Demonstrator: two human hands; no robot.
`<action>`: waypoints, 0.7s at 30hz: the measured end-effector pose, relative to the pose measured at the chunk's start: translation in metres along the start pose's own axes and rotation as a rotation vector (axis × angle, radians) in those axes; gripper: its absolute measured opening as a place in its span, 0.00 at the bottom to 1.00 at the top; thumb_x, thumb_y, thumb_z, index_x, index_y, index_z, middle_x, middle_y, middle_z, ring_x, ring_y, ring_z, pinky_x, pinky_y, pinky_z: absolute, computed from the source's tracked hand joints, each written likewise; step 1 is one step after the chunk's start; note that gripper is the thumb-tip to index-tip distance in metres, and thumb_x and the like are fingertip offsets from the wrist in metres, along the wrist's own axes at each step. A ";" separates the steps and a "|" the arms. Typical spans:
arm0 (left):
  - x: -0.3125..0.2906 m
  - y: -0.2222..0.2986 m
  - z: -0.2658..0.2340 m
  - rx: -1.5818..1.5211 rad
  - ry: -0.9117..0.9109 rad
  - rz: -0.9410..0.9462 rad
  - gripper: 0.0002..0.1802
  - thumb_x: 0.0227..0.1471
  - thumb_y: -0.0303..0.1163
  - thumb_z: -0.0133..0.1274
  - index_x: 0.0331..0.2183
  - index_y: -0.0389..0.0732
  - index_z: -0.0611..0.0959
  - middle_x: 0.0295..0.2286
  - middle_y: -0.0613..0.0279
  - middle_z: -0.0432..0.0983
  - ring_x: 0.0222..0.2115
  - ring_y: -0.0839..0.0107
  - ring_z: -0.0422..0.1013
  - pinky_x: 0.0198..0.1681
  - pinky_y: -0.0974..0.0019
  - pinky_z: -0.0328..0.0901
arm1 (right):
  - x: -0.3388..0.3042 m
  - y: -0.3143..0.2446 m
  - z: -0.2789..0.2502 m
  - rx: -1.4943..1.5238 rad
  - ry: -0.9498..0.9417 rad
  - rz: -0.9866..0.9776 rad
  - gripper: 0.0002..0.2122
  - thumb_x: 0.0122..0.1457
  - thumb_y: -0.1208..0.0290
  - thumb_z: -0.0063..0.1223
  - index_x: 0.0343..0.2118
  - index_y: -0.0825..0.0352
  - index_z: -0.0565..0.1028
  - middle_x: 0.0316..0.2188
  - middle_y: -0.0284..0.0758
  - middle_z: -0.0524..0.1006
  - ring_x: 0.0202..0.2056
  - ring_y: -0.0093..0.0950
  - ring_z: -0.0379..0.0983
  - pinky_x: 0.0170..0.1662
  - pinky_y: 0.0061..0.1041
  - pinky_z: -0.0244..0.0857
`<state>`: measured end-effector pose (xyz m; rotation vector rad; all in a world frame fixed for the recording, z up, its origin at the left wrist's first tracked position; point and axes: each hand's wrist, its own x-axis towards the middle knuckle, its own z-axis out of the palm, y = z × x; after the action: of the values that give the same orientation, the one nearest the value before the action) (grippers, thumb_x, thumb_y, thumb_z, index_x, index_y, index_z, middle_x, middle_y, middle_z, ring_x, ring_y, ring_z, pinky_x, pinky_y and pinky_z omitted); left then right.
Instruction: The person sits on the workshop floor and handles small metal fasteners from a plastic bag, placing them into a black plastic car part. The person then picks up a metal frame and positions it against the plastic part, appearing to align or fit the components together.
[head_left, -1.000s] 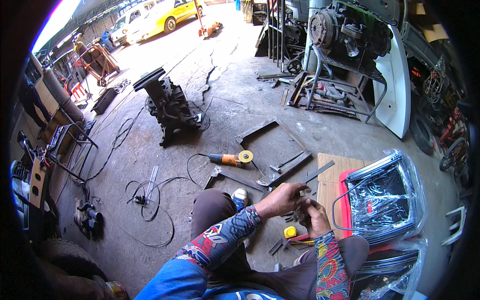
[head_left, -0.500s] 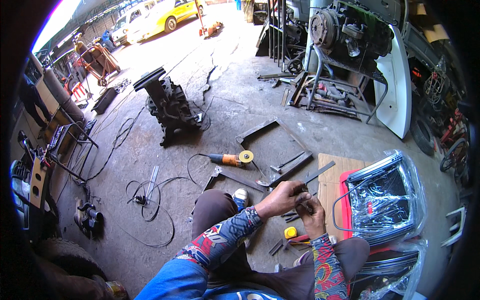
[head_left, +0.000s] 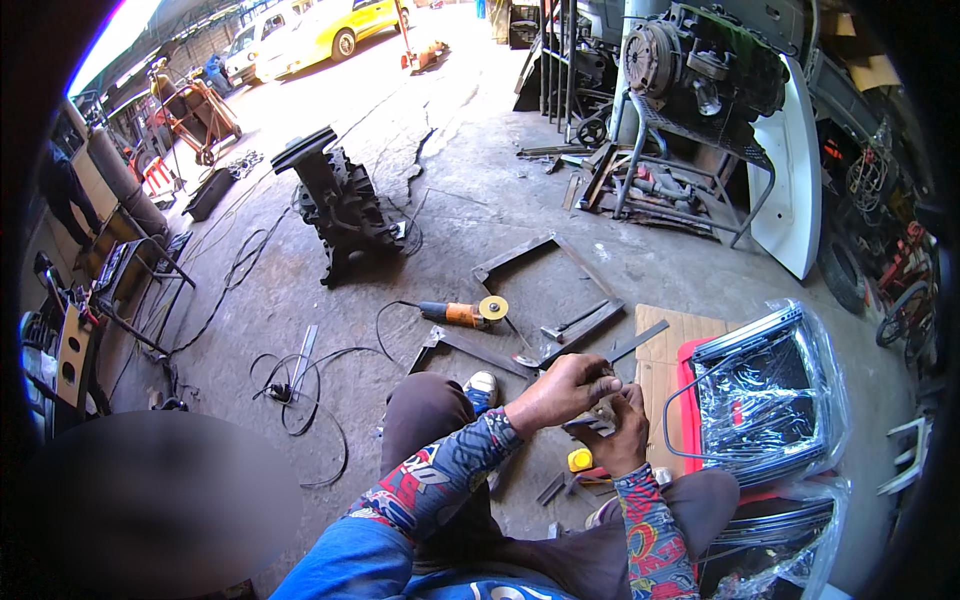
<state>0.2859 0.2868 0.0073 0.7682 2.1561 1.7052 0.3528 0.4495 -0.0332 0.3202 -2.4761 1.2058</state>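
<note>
Above my knees, my two hands meet with bent fingers around something small and greyish that I cannot make out. My left hand [head_left: 558, 390] comes in from the left, its fingertips touching the piece. Just to its right, my right hand [head_left: 624, 436] is closed at the same piece from below, palm side partly showing. Beyond them on the floor lie an angle grinder [head_left: 462, 314] with a yellow disc and a dark square metal frame [head_left: 592, 334]. A yellow tape measure [head_left: 580, 459] sits below my hands, among short dark metal pieces [head_left: 550, 488].
Plastic-wrapped panels [head_left: 765, 390] lie on cardboard [head_left: 655, 400] at the right. An engine block [head_left: 345, 215] stands farther off, and another engine [head_left: 700, 65] rests on a metal stand [head_left: 640, 170]. A loose black cable [head_left: 345, 440] curls at the left. A grey blurred patch hides the lower left.
My right hand has turned and opened slightly around the small piece, and both hands have shifted a little. A blurred patch now covers the lower left.
</note>
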 end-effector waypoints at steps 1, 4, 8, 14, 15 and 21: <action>-0.003 0.001 0.000 0.005 -0.018 0.001 0.23 0.59 0.45 0.55 0.33 0.30 0.76 0.22 0.58 0.71 0.28 0.78 0.64 0.30 0.64 0.63 | -0.002 -0.001 0.002 0.027 0.014 -0.006 0.24 0.37 0.63 0.75 0.38 0.64 0.76 0.32 0.40 0.72 0.33 0.42 0.72 0.35 0.39 0.66; -0.009 0.002 0.007 -0.061 -0.069 0.040 0.25 0.59 0.47 0.55 0.33 0.29 0.76 0.24 0.58 0.71 0.29 0.78 0.64 0.31 0.64 0.64 | -0.008 0.004 0.002 0.125 0.048 0.081 0.19 0.45 0.66 0.71 0.38 0.67 0.76 0.28 0.42 0.76 0.31 0.39 0.75 0.34 0.35 0.67; -0.015 -0.002 0.022 -0.163 0.003 0.040 0.21 0.59 0.43 0.56 0.37 0.31 0.75 0.29 0.65 0.73 0.33 0.79 0.66 0.34 0.66 0.66 | -0.021 0.022 0.009 0.456 -0.025 0.243 0.12 0.60 0.68 0.57 0.41 0.71 0.76 0.30 0.45 0.80 0.32 0.27 0.77 0.36 0.30 0.68; -0.040 0.008 0.027 -0.585 0.499 -0.366 0.18 0.61 0.50 0.51 0.31 0.46 0.74 0.18 0.75 0.62 0.15 0.82 0.57 0.16 0.74 0.50 | -0.042 0.068 0.002 0.377 -0.147 0.478 0.09 0.57 0.69 0.60 0.37 0.69 0.77 0.28 0.33 0.79 0.30 0.21 0.72 0.36 0.25 0.67; -0.045 0.015 0.027 -0.643 0.459 -0.348 0.18 0.61 0.51 0.50 0.31 0.46 0.74 0.17 0.75 0.62 0.15 0.82 0.55 0.16 0.74 0.49 | -0.044 0.074 -0.004 0.371 -0.121 0.488 0.09 0.57 0.69 0.60 0.37 0.69 0.77 0.28 0.33 0.79 0.30 0.20 0.72 0.36 0.26 0.67; -0.020 0.075 -0.002 -0.845 0.285 -0.562 0.12 0.59 0.39 0.40 0.34 0.44 0.76 0.21 0.67 0.70 0.18 0.75 0.64 0.18 0.70 0.55 | -0.057 0.097 -0.031 0.637 0.088 0.685 0.08 0.55 0.73 0.56 0.37 0.67 0.77 0.30 0.30 0.77 0.30 0.21 0.72 0.34 0.25 0.68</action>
<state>0.3182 0.2858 0.0783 -0.2892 1.3318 2.1640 0.3769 0.5356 -0.1087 -0.4653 -2.1066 2.2150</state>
